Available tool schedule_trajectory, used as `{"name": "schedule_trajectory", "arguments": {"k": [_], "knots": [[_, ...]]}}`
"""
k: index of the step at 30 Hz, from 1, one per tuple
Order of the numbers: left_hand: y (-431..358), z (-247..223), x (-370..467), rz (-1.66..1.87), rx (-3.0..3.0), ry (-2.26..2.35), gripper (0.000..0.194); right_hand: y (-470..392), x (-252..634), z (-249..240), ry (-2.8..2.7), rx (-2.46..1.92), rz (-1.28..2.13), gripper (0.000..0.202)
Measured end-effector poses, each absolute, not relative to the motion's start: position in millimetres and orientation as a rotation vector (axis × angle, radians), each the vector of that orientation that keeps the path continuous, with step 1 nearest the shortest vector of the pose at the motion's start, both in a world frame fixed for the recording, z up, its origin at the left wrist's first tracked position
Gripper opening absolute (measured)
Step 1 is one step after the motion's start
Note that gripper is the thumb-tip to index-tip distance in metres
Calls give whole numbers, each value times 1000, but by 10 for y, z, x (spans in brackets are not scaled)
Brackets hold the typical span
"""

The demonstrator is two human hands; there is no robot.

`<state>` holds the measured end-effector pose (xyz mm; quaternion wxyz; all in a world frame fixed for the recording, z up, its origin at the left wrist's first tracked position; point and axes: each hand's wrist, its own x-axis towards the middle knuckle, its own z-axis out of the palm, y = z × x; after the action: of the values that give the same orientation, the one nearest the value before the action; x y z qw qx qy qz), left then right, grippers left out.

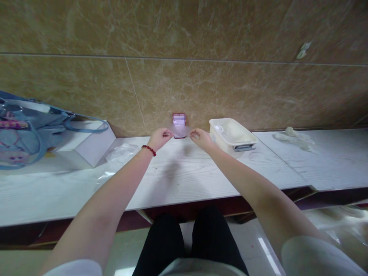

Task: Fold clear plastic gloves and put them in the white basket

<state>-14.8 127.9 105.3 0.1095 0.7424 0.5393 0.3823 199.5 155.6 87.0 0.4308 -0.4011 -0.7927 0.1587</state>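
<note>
Both arms reach forward over the white bench. My left hand (160, 138), with a dark red bead bracelet above it, pinches the left end of a thin, see-through piece of plastic film (184, 130). The right end of that film is pinched by my right hand (202, 138), so it stretches between the two. Just behind it, a small red-edged object with a pale face (179, 119) leans near the wall; its kind is unclear. To the right of my right hand stands a cream plastic box (234, 132) with a grey clip and clear plastic inside.
A white carton (86, 143) and a blue handbag (25, 134) stand at the left. Crumpled clear plastic (122, 153) lies beside my left forearm. More crumpled plastic (296, 138) rests far right on the white bench (178, 184). A brown marbled wall (201, 88) rises behind.
</note>
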Motion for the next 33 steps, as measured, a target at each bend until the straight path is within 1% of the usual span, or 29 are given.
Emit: {"name": "schedule_trajectory", "arguments": {"k": [7,13,21,24,27,30,33], "knots": [[920,371,-139,830,2417,1577,19,1167,2124,205,-2110,-1117,352,14],[542,83,-146,729,2482,1487,21,844,2230,6,-2321,-1104,367,16],[209,39,-202,625,2497,1435,31,615,2308,-42,-2420,-985,310,14],[223,71,-300,680,2357,1497,34,573,2354,41,-2473,-948,279,16],[409,107,-409,733,2129,1790,34,653,2352,143,-2467,-941,288,18],[741,134,-479,571,2077,2009,35,866,2264,202,-2398,-998,341,18],[1083,138,-502,429,2123,2036,39,1117,2117,218,-2341,-1025,396,18]]}}
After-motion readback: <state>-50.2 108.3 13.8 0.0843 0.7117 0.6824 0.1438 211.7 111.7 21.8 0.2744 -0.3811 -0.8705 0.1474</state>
